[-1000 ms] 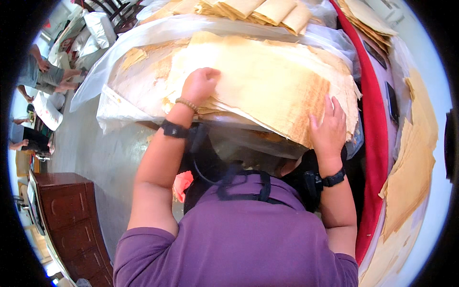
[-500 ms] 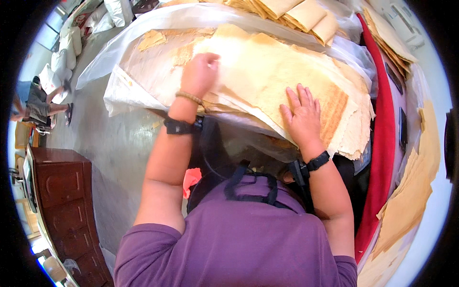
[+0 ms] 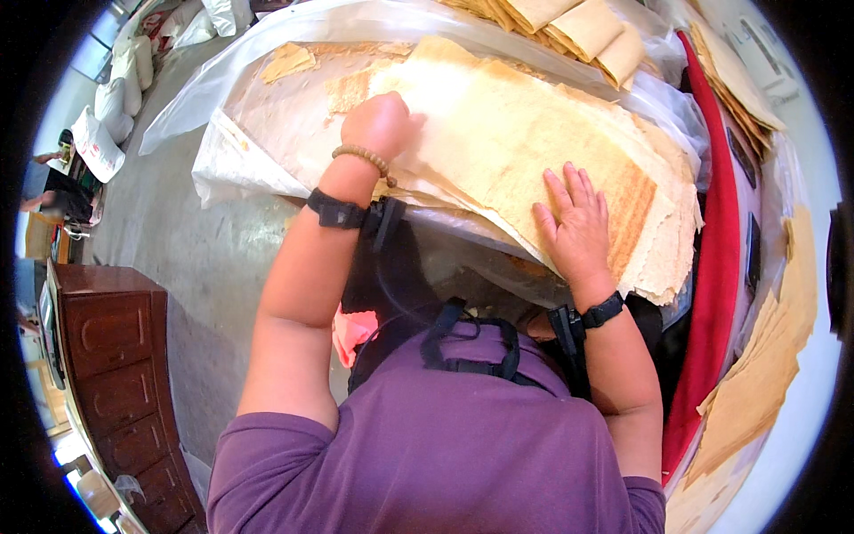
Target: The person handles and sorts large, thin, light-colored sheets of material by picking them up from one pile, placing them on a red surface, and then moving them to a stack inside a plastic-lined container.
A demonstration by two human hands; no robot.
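Note:
A stack of thin, pale yellow-tan sheets (image 3: 498, 133) with ragged edges lies on the plastic-covered table in front of me. The top sheet has a browner, striped patch near its right end. My left hand (image 3: 378, 126) is closed in a fist over the stack's left end. Its fingertips are hidden, so I cannot make out what they hold, if anything. My right hand (image 3: 576, 227) lies flat on the top sheet, fingers stretched out, near the front edge and just left of the striped patch.
Clear plastic sheeting (image 3: 200, 98) drapes around the table. Folded tan sheets (image 3: 583, 31) are piled at the back, with a torn scrap (image 3: 289, 62) at the far left. Red cloth (image 3: 722, 222) runs down the right side. A brown cabinet (image 3: 116, 356) and white sacks (image 3: 96, 142) stand at left.
My left fist has turned slightly and shifted a little over the stack's left end. My right hand stays flat on the sheet. The person at far left has changed position.

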